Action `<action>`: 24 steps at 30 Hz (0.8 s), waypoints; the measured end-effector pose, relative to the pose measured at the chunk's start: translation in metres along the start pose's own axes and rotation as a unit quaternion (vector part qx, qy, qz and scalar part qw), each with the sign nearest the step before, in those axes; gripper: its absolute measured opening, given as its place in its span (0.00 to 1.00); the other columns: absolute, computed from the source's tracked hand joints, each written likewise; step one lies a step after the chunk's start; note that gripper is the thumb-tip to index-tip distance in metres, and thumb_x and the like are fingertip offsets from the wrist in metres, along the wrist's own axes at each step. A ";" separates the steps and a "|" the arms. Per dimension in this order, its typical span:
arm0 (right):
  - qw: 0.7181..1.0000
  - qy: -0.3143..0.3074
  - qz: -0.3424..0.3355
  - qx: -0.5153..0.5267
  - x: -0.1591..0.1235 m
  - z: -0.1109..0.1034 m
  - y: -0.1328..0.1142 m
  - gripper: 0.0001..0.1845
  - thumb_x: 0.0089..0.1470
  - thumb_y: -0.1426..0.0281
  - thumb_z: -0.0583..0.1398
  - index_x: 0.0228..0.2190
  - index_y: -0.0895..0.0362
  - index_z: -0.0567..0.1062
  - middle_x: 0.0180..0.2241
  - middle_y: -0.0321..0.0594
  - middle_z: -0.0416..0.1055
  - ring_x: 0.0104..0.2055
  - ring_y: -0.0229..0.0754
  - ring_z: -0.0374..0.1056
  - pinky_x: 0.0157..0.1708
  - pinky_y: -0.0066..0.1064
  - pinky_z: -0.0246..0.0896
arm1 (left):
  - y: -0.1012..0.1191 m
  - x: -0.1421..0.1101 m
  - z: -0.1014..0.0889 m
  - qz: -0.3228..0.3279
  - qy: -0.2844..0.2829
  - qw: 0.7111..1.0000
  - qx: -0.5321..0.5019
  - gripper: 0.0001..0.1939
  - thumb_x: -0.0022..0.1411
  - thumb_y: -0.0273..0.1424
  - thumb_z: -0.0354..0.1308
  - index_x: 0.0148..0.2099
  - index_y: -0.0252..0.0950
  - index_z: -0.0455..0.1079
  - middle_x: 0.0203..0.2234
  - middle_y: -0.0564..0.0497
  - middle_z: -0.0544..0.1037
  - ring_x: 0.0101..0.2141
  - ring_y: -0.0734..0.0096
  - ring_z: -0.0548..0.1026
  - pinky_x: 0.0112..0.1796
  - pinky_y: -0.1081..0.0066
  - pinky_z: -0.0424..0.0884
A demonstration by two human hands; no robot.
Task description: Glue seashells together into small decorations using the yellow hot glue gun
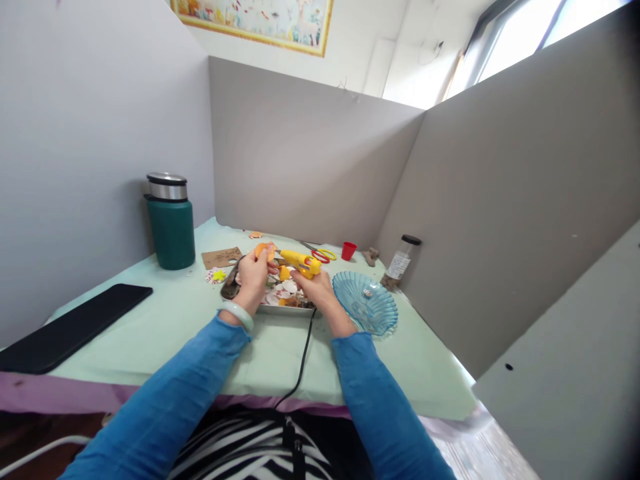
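Observation:
My left hand (253, 275) is closed on a small flat orange piece (265, 251), held up above the tray; its exact kind I cannot make out. In my right hand (317, 288) is a yellow hot glue gun (301, 263), its nozzle pointing left, close to the orange piece. The gun's black cord (306, 350) runs down over the table's front edge. Below both hands sits a metal tray (287, 310) with white, orange and brown pieces that look like shells. My hands hide part of the tray.
A blue shell-shaped dish (367, 307) lies right of the tray, near a jar with a black lid (403, 260). Behind are a red cup (349, 251) and scissors (323, 255). At left stand a green bottle (173, 227) and a black flat pad (75, 327). Grey partitions enclose the table.

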State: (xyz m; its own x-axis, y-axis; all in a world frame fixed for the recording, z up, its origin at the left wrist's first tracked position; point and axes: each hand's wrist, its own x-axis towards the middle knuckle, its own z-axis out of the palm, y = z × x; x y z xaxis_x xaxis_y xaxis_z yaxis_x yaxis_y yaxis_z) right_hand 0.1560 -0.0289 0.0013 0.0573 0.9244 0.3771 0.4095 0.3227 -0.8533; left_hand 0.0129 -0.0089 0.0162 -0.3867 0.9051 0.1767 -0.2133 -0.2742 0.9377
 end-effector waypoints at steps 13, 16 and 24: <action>1.000 0.009 0.020 0.011 0.000 0.000 -0.003 0.11 0.49 0.65 0.62 0.20 0.58 0.73 0.16 0.34 0.69 0.21 0.37 0.67 0.24 0.24 0.61 | -0.006 0.002 0.000 -0.001 -0.042 0.997 -0.069 0.04 0.56 0.28 0.57 0.31 0.32 0.68 0.14 0.55 0.71 0.14 0.76 0.67 0.19 0.77 0.65; 0.999 0.009 0.027 0.024 0.000 0.000 -0.004 0.10 0.48 0.66 0.63 0.21 0.58 0.73 0.16 0.34 0.68 0.20 0.36 0.66 0.23 0.24 0.61 | -0.003 0.000 0.000 -0.007 -0.050 0.996 -0.075 0.04 0.56 0.27 0.57 0.30 0.31 0.68 0.14 0.54 0.71 0.14 0.76 0.68 0.19 0.77 0.65; 1.000 0.012 0.020 0.013 0.002 0.002 0.001 0.11 0.48 0.65 0.62 0.20 0.58 0.73 0.16 0.34 0.68 0.21 0.37 0.67 0.24 0.25 0.61 | -0.003 0.004 -0.001 -0.016 -0.029 0.994 -0.103 0.04 0.53 0.26 0.58 0.32 0.31 0.69 0.17 0.55 0.72 0.17 0.75 0.70 0.20 0.76 0.67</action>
State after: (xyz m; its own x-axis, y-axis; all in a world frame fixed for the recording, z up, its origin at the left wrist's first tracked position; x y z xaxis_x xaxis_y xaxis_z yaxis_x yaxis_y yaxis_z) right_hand 0.1549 -0.0267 0.0004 0.0942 0.9315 0.3512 0.3823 0.2919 -0.8767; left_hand 0.0107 -0.0045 0.0141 -0.3255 0.9301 0.1701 -0.4063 -0.3000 0.8631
